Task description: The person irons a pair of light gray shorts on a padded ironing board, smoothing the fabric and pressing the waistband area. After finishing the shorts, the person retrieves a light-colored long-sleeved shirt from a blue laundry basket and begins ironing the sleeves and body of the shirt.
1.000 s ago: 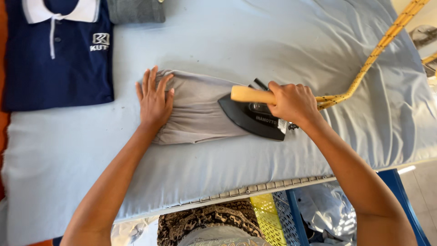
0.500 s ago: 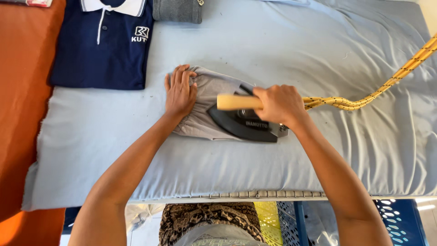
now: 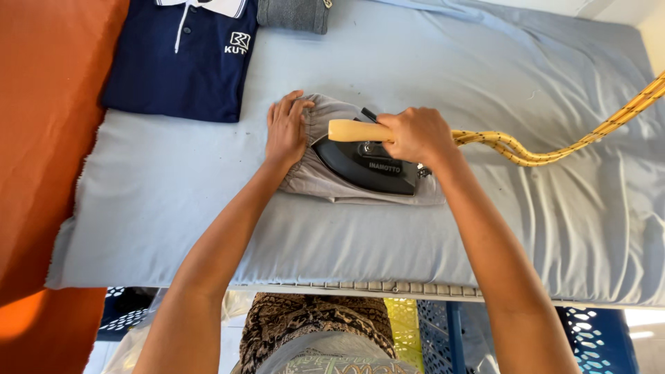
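Right hand [image 3: 418, 135] grips the iron [image 3: 367, 166]; left hand [image 3: 286, 130], seemingly flat, presses grey garment [image 3: 315, 181].

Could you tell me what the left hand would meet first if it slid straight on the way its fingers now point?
The left hand lies flat on the grey garment, fingers pointing up the board. It would cross bare grey cover; the folded grey cloth at the far edge looks first in line, though it may pass just left of it.

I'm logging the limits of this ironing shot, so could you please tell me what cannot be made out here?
Head view only:
- Iron soleplate: hidden by its own body.
- Grey garment: kind unclear, folded, partly under left hand.
- Handle rear: covered by right hand.
- Yellow cord: cut off at right edge.
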